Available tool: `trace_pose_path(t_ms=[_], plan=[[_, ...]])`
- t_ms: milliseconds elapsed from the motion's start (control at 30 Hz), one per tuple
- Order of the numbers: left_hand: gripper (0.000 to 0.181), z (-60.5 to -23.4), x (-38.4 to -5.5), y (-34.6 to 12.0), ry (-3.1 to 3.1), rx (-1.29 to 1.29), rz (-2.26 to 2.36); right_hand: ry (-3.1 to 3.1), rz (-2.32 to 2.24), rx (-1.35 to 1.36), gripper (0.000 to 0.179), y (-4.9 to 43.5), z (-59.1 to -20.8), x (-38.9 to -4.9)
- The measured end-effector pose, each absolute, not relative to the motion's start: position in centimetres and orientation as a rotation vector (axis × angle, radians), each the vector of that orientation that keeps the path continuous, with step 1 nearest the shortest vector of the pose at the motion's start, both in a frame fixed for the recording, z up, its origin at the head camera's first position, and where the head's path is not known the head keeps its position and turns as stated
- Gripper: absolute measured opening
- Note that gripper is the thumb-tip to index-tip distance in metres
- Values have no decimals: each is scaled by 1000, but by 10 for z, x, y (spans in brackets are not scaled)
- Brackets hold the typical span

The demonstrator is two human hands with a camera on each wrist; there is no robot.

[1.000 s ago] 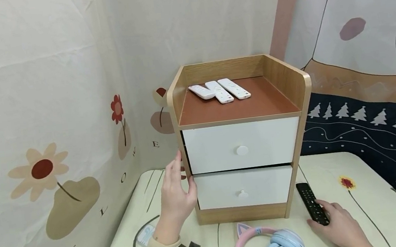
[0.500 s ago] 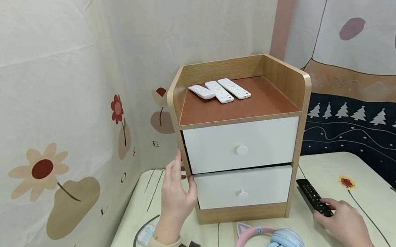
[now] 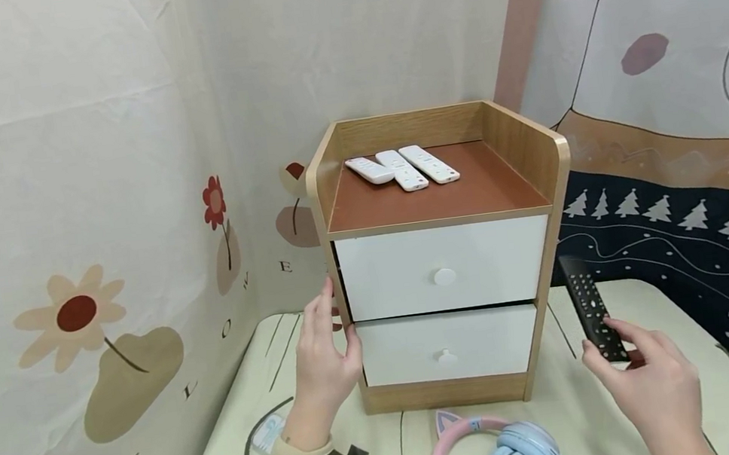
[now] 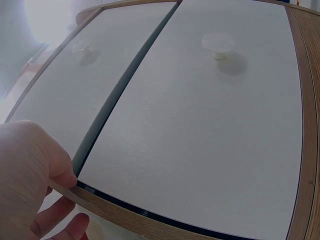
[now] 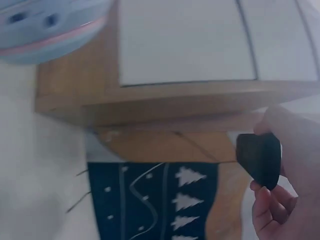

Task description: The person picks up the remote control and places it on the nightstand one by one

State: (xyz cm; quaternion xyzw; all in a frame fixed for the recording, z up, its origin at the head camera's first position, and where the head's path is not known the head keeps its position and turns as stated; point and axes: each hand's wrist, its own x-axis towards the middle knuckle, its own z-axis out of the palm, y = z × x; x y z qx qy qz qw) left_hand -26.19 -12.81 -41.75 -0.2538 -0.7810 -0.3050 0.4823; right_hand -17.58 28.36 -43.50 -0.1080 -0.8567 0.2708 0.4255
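My right hand (image 3: pixel 659 381) pinches the lower end of a black remote control (image 3: pixel 593 309), held tilted up beside the cabinet's right side. In the right wrist view the remote (image 5: pixel 260 157) shows end-on between thumb and fingers. Against the left side of a small wooden cabinet (image 3: pixel 466 391) rests my left hand (image 3: pixel 326 357), its fingers straight along the side panel. Its thumb (image 4: pixel 62 167) touches the front edge near the gap between two white drawers, both pushed in. On the cabinet's brown top lie three white remote controls (image 3: pixel 370 171) (image 3: pixel 401 170) (image 3: pixel 429 164), the left two overlapping.
Pink and light-blue cat-ear headphones (image 3: pixel 522 451) lie in front of the cabinet. A dark coiled cord (image 3: pixel 250 450) with a pale-blue item (image 3: pixel 268 433) sits by my left forearm. Patterned cloth walls (image 3: pixel 126 173) stand behind and to the sides.
My right hand has lifted the black remote off the light cloth surface, moving it up and slightly right. My left hand has stayed on the cabinet.
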Motion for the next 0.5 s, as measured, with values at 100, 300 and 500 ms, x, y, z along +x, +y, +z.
trace_pose_path(t_ms=[100, 300, 500], plan=[[92, -418, -262, -128, -1907, -621, -743, -2006, 716, -213, 49, 278, -420, -170], [92, -418, -262, -128, -1905, -621, -743, -1820, 784, -106, 51, 267, -394, -162], [92, -419, -263, -130, -1914, -617, -735, -1667, 776, 90, 45, 253, -368, -169]])
